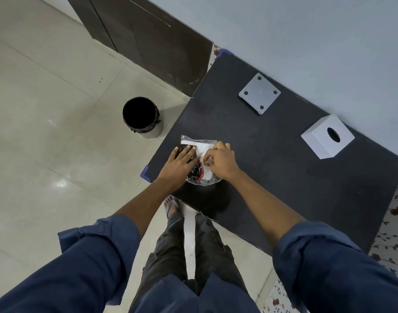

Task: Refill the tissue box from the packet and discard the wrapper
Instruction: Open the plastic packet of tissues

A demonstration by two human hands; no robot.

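A tissue packet in clear plastic with black and red print lies near the left edge of the dark table. My left hand presses flat on the packet's left side. My right hand pinches white tissue at the packet's middle. The white tissue box with an oval slot stands at the table's far right, well apart from both hands. Its grey base plate, with a hole near each corner, lies separately at the back of the table.
A round bin with a black liner stands on the tiled floor just left of the table. A dark wooden door or cabinet is behind it. The table's far edge meets a pale wall. My legs and a sandalled foot are at the table's near edge.
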